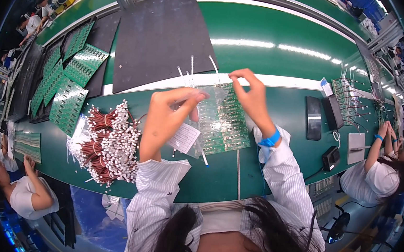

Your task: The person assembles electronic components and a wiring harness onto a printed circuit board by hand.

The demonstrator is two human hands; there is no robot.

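Note:
My left hand [167, 115] is closed with thumb and fingers pressed together on a clear plastic bag [218, 95], over a panel of green circuit boards [228, 133]. Narrow white strips [192, 65] stick up past the bag; another strip [204, 158] with a blue end lies lower down. A white printed label [184, 138] shows beside my left wrist. Above the panel's far right part, my right hand [251, 97] is raised with thumb and index finger curled close together. Whatever may be between those fingertips is too small to make out.
Bundles of red-brown wires with white connectors [109, 146] lie left of my left arm. Stacked green circuit panels [69, 100] lean farther left. A black mat [164, 41] spans the far side. Right stand a dark phone-like device [313, 119] and a black box [333, 112]. Co-workers sit on both sides.

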